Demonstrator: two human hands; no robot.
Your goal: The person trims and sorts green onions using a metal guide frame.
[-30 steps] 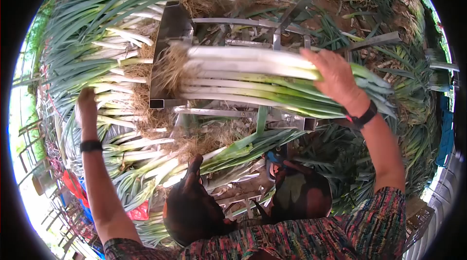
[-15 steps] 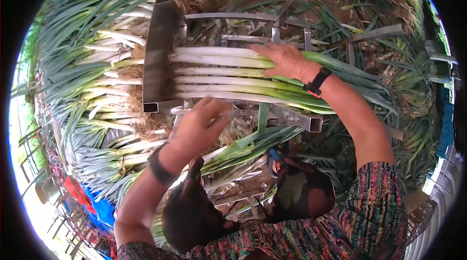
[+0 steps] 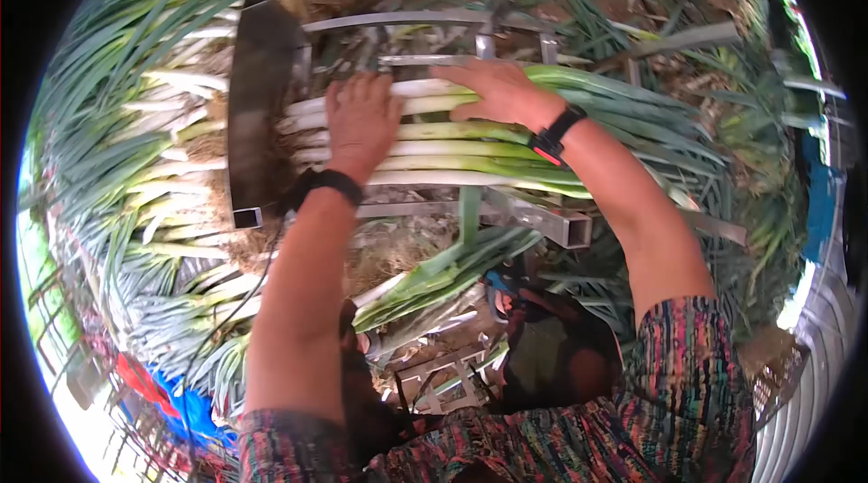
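Observation:
Several leeks point(image 3: 452, 148) lie side by side across a metal frame point(image 3: 568, 228), their root ends at the upright metal plate point(image 3: 262, 103) and their green leaves pointing right. My left hand point(image 3: 362, 121) lies flat over the white stems near the plate, fingers extended. Farther right, my right hand point(image 3: 506, 94) rests on the upper leeks where white turns to green, its thumb and fingers apart. Neither hand is wrapped around a stem.
A large pile of leeks point(image 3: 99, 121) spreads over the left side. More leeks point(image 3: 452, 271) lie between the frame and my knees. Loose leaves and leeks cover the ground at right. A blue sheet point(image 3: 190, 411) shows at lower left.
My left hand has moved up and forward from beside the frame onto the white stems. My right hand has shifted slightly left and up along the leeks. The whole view has shifted a little.

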